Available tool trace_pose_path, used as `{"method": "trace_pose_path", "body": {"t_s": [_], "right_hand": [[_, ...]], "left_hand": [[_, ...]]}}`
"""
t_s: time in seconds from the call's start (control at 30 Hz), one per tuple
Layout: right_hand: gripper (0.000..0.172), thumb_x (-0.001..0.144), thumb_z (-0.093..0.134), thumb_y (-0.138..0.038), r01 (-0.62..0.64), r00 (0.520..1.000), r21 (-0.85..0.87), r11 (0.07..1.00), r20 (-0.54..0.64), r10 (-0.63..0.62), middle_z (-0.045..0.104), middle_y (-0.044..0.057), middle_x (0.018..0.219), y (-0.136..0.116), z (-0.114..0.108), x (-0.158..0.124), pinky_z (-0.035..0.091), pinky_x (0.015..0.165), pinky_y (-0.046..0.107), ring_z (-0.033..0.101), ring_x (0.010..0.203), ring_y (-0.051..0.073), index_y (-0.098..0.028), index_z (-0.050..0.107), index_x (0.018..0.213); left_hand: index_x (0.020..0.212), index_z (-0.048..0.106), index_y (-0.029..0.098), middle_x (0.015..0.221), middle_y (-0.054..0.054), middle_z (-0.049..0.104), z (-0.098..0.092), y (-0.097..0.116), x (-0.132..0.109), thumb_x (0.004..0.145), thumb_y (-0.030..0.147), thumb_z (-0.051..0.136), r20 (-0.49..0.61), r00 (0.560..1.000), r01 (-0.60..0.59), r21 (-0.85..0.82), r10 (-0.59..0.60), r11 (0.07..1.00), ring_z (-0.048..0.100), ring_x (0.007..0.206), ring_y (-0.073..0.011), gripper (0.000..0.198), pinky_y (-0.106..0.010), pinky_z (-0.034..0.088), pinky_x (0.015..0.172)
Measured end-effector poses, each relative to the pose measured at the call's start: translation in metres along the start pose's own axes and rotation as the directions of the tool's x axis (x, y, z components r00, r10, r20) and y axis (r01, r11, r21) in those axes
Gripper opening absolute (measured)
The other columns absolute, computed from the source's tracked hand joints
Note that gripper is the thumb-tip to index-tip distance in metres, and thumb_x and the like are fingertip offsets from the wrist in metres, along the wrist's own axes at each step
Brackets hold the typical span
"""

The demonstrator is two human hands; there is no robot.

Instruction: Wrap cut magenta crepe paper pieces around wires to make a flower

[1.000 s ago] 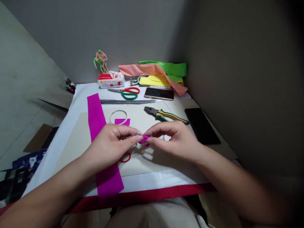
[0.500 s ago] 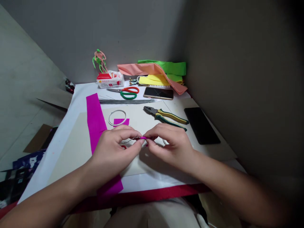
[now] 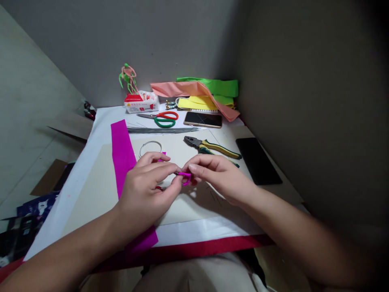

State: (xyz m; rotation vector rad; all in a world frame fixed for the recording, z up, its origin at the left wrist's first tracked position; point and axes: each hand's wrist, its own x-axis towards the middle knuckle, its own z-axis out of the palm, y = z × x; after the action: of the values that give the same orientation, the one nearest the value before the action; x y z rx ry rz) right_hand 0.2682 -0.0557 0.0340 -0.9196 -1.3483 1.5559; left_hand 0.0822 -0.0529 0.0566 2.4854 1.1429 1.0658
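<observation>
Between the fingertips of both hands is a wire wrapped in magenta (image 3: 186, 177), bent into a small curve. My left hand (image 3: 148, 184) pinches it between thumb and index finger, the other fingers raised. My right hand (image 3: 226, 178) has its thumb and fingers closed at the right end of the curve, partly hiding it. A long magenta strip (image 3: 123, 152) lies left of my left hand and runs under that forearm. Beyond the left fingers are a pale wire ring (image 3: 151, 141) and a small magenta scrap (image 3: 164, 154), both partly covered. Something red (image 3: 159, 187) shows under the left hand.
Pliers (image 3: 209, 147) lie beyond my right hand, with a black slab (image 3: 258, 161) to their right. Farther back are scissors (image 3: 165, 117), a phone (image 3: 203, 119), thin wires (image 3: 161, 130), a tissue pack (image 3: 141, 104) and folded coloured strips (image 3: 194, 88). Grey walls bound the back and right.
The magenta-wrapped wire now shows as a curve instead of a straight bit. My right thumb has moved up over it, and my left fingers have lifted and spread.
</observation>
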Motion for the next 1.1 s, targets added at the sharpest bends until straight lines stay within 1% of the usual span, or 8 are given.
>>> {"method": "trace_pose_path", "body": {"t_s": [0.1, 0.17, 0.5, 0.67, 0.77, 0.87, 0.97, 1.1], "right_hand": [[0.010, 0.083, 0.065, -0.024, -0.107, 0.994, 0.198, 0.974, 0.026, 0.104, 0.064, -0.001, 0.069, 0.002, -0.001, 0.002, 0.045, 0.060, 0.020, 0.057, 0.060, 0.008, -0.014, 0.064, 0.086], [0.012, 0.081, 0.067, -0.023, -0.157, 0.987, 0.267, 0.951, 0.060, 0.147, 0.066, -0.001, 0.073, 0.002, -0.001, 0.002, 0.046, 0.064, 0.021, 0.060, 0.065, 0.009, -0.016, 0.062, 0.089], [0.026, 0.070, 0.072, -0.012, -0.270, 0.962, 0.421, 0.866, 0.164, 0.220, 0.070, 0.000, 0.074, 0.001, -0.003, 0.002, 0.046, 0.069, 0.022, 0.062, 0.066, 0.009, -0.016, 0.061, 0.094], [0.029, 0.064, 0.076, -0.008, -0.250, 0.968, 0.419, 0.873, 0.104, 0.227, 0.068, -0.002, 0.071, 0.002, -0.002, 0.003, 0.046, 0.065, 0.020, 0.060, 0.061, 0.007, -0.015, 0.060, 0.088], [0.030, 0.064, 0.078, -0.010, -0.190, 0.982, 0.385, 0.903, 0.051, 0.184, 0.066, -0.003, 0.069, 0.003, 0.000, 0.002, 0.047, 0.063, 0.020, 0.059, 0.060, 0.007, -0.015, 0.058, 0.087], [0.029, 0.065, 0.079, -0.012, -0.061, 0.998, 0.294, 0.954, -0.009, 0.066, 0.065, -0.003, 0.071, 0.001, 0.002, -0.001, 0.047, 0.064, 0.020, 0.059, 0.063, 0.007, -0.016, 0.058, 0.086], [0.027, 0.069, 0.078, -0.012, 0.122, 0.992, 0.135, 0.983, -0.060, -0.114, 0.063, -0.002, 0.076, -0.003, 0.005, -0.005, 0.049, 0.069, 0.022, 0.060, 0.071, 0.009, -0.016, 0.058, 0.087], [0.019, 0.073, 0.073, -0.008, 0.321, 0.936, -0.128, 0.938, -0.108, -0.335, 0.061, 0.000, 0.082, -0.010, 0.008, -0.011, 0.050, 0.075, 0.024, 0.059, 0.077, 0.011, -0.015, 0.060, 0.085]], "left_hand": [[0.080, 0.072, 0.023, 0.079, 0.000, 0.076, -0.001, 0.001, 0.000, 0.077, 0.012, 0.063, -0.013, 0.998, -0.068, 0.012, 0.068, 0.998, 0.065, 0.084, -0.0214, 0.015, -0.041, 0.051, 0.090], [0.082, 0.071, 0.023, 0.081, 0.000, 0.076, -0.002, 0.002, -0.001, 0.077, 0.011, 0.064, -0.019, 0.995, -0.102, 0.030, 0.103, 0.994, 0.065, 0.087, -0.0221, 0.014, -0.041, 0.050, 0.090], [0.083, 0.067, 0.019, 0.077, -0.003, 0.073, -0.006, 0.005, -0.005, 0.079, 0.007, 0.060, 0.053, 0.986, -0.160, 0.040, 0.158, 0.986, 0.064, 0.071, -0.0173, 0.014, -0.034, 0.048, 0.075], [0.081, 0.066, 0.016, 0.074, -0.005, 0.072, -0.006, 0.005, -0.005, 0.077, 0.005, 0.061, 0.053, 0.983, -0.178, 0.021, 0.177, 0.984, 0.064, 0.070, -0.0171, 0.013, -0.034, 0.049, 0.075], [0.080, 0.067, 0.016, 0.073, -0.004, 0.071, -0.005, 0.003, -0.005, 0.077, 0.006, 0.062, 0.040, 0.984, -0.172, 0.013, 0.171, 0.985, 0.064, 0.068, -0.0165, 0.012, -0.035, 0.050, 0.077], [0.078, 0.068, 0.017, 0.070, -0.002, 0.072, -0.007, 0.004, -0.002, 0.076, 0.008, 0.063, 0.039, 0.991, -0.130, -0.022, 0.131, 0.991, 0.064, 0.065, -0.0155, 0.011, -0.036, 0.050, 0.080], [0.077, 0.071, 0.018, 0.073, -0.002, 0.074, -0.010, 0.004, 0.002, 0.076, 0.013, 0.065, 0.106, 0.994, 0.017, -0.088, -0.008, 0.996, 0.067, 0.070, -0.0169, 0.007, -0.033, 0.052, 0.079], [0.084, 0.074, 0.018, 0.087, -0.004, 0.076, -0.013, 0.004, 0.006, 0.077, 0.021, 0.068, 0.279, 0.942, 0.243, -0.179, -0.187, 0.953, 0.070, 0.085, -0.0194, 0.009, -0.026, 0.055, 0.073]]}}
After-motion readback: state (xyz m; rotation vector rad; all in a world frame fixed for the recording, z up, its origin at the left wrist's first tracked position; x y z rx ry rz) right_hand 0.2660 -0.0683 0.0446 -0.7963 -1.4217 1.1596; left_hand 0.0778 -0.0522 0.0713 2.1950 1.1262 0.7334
